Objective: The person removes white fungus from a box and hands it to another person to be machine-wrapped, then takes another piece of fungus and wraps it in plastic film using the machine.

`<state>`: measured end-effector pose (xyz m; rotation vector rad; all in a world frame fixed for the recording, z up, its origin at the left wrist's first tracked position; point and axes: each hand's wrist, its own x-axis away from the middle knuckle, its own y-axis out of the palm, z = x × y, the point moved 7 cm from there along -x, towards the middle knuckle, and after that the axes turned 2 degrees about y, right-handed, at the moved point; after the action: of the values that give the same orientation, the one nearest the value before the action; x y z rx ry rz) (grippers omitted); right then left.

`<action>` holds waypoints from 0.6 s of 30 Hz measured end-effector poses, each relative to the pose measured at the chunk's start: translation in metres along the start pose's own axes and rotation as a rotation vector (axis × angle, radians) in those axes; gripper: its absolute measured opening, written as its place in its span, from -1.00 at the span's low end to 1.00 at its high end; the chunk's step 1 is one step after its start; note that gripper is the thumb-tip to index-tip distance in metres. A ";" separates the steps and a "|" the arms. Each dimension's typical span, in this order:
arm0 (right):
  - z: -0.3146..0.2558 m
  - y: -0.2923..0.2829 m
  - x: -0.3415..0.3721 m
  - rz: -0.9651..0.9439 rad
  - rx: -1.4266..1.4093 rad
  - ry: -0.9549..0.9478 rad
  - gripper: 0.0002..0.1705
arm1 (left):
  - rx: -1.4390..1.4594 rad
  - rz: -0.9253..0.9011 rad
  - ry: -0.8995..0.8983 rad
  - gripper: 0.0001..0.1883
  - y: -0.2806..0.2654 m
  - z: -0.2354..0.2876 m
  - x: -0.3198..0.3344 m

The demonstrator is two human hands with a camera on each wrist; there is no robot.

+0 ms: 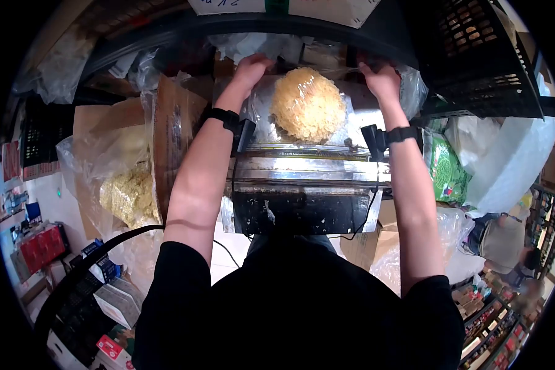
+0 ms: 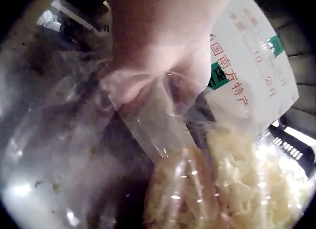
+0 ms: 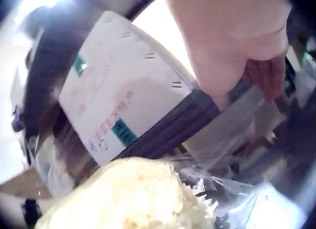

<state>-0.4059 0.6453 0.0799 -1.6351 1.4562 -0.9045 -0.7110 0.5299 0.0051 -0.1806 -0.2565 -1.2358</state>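
Note:
A clear plastic bag (image 3: 232, 189) holds a rounded mass of pale yellow, frilly pieces (image 1: 308, 105) on a metal surface (image 1: 262, 123) behind a sealing machine (image 1: 302, 206). My left hand (image 1: 250, 75) pinches the bag's film at its far left side; in the left wrist view the fingers of the left hand (image 2: 158, 81) are curled round gathered plastic. At the far right side, my right hand (image 1: 382, 80) holds the film between thumb and curled fingers, as the right hand (image 3: 242, 66) shows in its wrist view. The yellow mass lies between both hands.
At the left stands an open cardboard box (image 1: 176, 132) beside a bag of yellow pieces (image 1: 129, 197). A black crate (image 1: 475, 55) is at upper right, above a green package (image 1: 447, 169). A white printed box (image 2: 252, 66) sits beyond the hands. A person (image 1: 499, 243) is at far right.

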 end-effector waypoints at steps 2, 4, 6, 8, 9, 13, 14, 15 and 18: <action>-0.044 -0.029 0.031 0.261 -0.079 -0.318 -0.52 | -0.076 -0.015 0.026 -0.62 0.002 0.004 -0.002; -0.065 0.002 0.042 -0.236 -0.305 -0.249 -0.38 | 0.028 0.025 0.049 -0.72 0.004 0.003 -0.001; -0.071 0.031 0.051 -0.644 -0.297 -0.062 -0.19 | 0.129 0.066 0.074 -0.81 0.001 0.001 -0.004; -0.080 0.030 0.064 -0.754 -0.309 -0.111 -0.07 | 0.268 0.089 0.015 -0.56 -0.008 -0.006 -0.010; -0.074 0.037 0.065 -0.773 -0.312 -0.092 -0.06 | 0.264 0.090 0.013 -0.56 -0.015 -0.004 -0.010; -0.058 0.055 0.069 -0.915 -0.340 -0.065 -0.05 | 0.485 0.236 -0.206 -0.68 -0.035 -0.007 -0.003; -0.058 0.057 0.072 -0.958 -0.366 -0.082 -0.05 | 0.614 0.420 -0.350 -0.73 -0.043 -0.013 0.005; -0.055 0.060 0.070 -0.924 -0.316 -0.107 -0.12 | 0.603 0.376 -0.422 -0.77 -0.044 -0.012 0.007; -0.064 0.054 0.079 -0.999 -0.386 -0.075 -0.19 | 0.591 0.296 -0.517 -0.80 -0.068 -0.026 -0.015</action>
<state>-0.4795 0.5575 0.0638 -2.7340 0.7166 -1.0780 -0.7779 0.5144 -0.0245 -0.0186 -0.9922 -0.7598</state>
